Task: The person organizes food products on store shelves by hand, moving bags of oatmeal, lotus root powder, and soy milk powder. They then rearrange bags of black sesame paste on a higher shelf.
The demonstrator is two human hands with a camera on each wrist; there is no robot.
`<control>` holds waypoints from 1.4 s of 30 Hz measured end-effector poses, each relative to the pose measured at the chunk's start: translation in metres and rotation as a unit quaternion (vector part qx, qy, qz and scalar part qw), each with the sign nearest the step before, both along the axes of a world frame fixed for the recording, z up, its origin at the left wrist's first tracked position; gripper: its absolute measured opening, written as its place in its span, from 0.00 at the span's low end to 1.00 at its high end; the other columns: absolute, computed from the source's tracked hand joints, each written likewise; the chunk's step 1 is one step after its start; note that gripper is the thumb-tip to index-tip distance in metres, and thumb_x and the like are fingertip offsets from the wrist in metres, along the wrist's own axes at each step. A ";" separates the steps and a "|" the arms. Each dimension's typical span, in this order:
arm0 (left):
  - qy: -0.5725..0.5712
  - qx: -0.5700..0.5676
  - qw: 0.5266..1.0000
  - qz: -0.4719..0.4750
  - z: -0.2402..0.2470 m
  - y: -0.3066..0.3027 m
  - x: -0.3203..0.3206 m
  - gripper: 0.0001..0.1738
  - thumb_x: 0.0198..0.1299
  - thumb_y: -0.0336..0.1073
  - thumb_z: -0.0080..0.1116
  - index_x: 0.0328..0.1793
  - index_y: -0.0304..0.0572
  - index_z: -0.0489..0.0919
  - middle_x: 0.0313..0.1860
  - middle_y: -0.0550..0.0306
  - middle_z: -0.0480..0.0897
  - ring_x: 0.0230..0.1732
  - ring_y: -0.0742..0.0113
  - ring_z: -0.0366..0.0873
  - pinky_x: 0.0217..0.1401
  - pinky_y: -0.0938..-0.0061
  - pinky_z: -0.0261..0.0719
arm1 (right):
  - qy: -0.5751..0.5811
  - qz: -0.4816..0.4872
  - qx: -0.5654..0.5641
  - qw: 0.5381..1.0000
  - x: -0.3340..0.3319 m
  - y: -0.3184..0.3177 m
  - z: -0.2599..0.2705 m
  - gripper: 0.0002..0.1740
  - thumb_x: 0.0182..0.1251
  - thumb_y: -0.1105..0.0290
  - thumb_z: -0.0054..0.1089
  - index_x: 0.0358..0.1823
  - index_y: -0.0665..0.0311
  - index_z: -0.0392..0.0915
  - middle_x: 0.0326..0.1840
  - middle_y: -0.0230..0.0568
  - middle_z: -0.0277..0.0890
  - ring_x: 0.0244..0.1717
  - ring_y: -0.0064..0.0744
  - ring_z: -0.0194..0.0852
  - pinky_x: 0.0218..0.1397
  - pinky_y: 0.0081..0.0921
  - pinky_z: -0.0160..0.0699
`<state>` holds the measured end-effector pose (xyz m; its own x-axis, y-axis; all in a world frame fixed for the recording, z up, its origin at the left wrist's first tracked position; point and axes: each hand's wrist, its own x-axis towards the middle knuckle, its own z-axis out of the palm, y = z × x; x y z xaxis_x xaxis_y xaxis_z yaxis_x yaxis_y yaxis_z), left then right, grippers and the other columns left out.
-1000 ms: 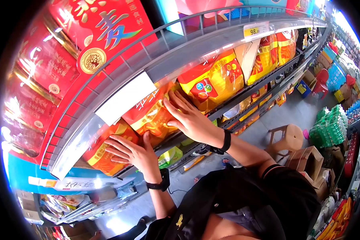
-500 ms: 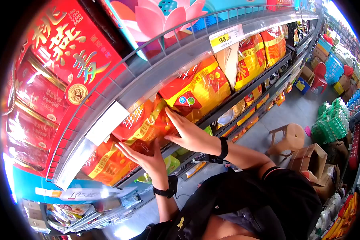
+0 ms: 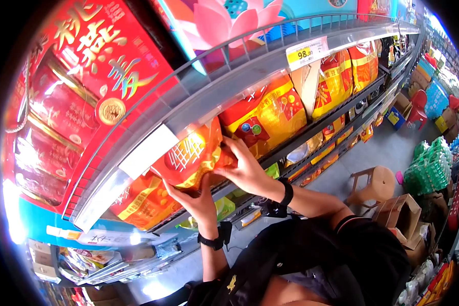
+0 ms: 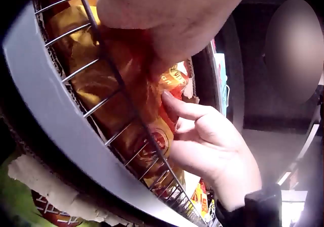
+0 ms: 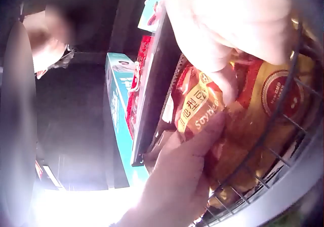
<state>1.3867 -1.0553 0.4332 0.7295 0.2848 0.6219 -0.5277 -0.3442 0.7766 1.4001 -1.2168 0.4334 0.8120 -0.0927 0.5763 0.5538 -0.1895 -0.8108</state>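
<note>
A red and yellow bag of soy milk powder (image 3: 186, 158) leans out from the shelf under the price rail, between both hands. My left hand (image 3: 196, 204) grips its lower left side, thumb at the front face. On the bag's right side, my right hand (image 3: 247, 171) holds it with thumb and fingers. In the right wrist view both hands flank the printed face of the bag (image 5: 197, 103); parts of the fingers are hidden by the bag. A similar bag (image 3: 145, 204) sits at the left, and another (image 3: 268, 117) stands to the right.
A grey rail (image 3: 239, 74) with a wire guard and price tag (image 3: 306, 53) runs above the bags. Red gift boxes (image 3: 86, 102) stand on the upper shelf. Behind on the floor are a stool (image 3: 375, 183), an open carton (image 3: 398, 217) and green packs of bottles (image 3: 431, 168).
The bag has tilted outward, its large lettering now facing up more. My hands have gone from lying flat against the bags to gripping this one's two sides.
</note>
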 end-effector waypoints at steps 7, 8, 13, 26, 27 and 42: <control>-0.026 0.017 0.997 -0.077 0.001 0.013 0.020 0.68 0.59 0.26 0.78 0.90 0.33 0.34 0.86 0.31 0.49 0.84 0.45 0.55 0.84 0.50 0.58 | -0.046 0.025 0.078 0.996 0.011 0.009 0.013 0.36 0.69 0.74 0.73 0.74 0.71 0.65 0.63 0.49 0.69 0.64 0.44 0.73 0.69 0.38 0.75; -0.005 0.003 0.996 -0.086 0.007 0.015 0.023 0.69 0.59 0.26 0.78 0.90 0.33 0.33 0.86 0.30 0.49 0.84 0.43 0.55 0.84 0.49 0.58 | -0.063 0.005 0.044 0.997 0.016 0.009 0.014 0.36 0.68 0.78 0.71 0.75 0.71 0.64 0.64 0.52 0.68 0.65 0.48 0.72 0.69 0.38 0.77; -0.094 0.195 0.973 0.081 0.004 0.002 0.022 0.71 0.60 0.31 0.79 0.91 0.37 0.30 0.89 0.22 0.38 0.88 0.23 0.40 0.87 0.33 0.43 | -0.066 -0.062 -0.039 0.995 0.014 0.010 0.016 0.37 0.66 0.83 0.66 0.76 0.71 0.63 0.68 0.59 0.67 0.68 0.60 0.71 0.71 0.43 0.75; 0.005 0.490 0.871 0.031 0.000 0.006 -0.004 0.41 0.70 0.44 0.62 0.89 0.60 0.63 0.91 0.44 0.53 0.88 0.22 0.44 0.84 0.26 0.45 | -0.036 -0.153 -0.116 0.981 -0.032 0.012 -0.001 0.40 0.70 0.78 0.66 0.81 0.69 0.59 0.75 0.60 0.66 0.75 0.61 0.68 0.78 0.43 0.71; -0.016 0.497 0.866 0.056 0.000 0.004 -0.004 0.42 0.69 0.46 0.65 0.88 0.62 0.65 0.90 0.45 0.55 0.86 0.24 0.52 0.80 0.27 0.56 | -0.040 -0.184 -0.115 0.975 -0.036 0.011 -0.003 0.34 0.72 0.77 0.66 0.77 0.69 0.65 0.70 0.58 0.70 0.70 0.56 0.73 0.74 0.40 0.73; -0.039 0.444 0.890 0.098 0.002 -0.019 0.008 0.54 0.66 0.61 0.68 0.91 0.48 0.57 0.92 0.41 0.48 0.90 0.24 0.38 0.84 0.21 0.31 | -0.090 -0.307 -0.154 0.935 -0.053 -0.128 -0.005 0.19 0.74 0.77 0.64 0.65 0.66 0.78 0.65 0.54 0.76 0.66 0.55 0.76 0.70 0.38 0.74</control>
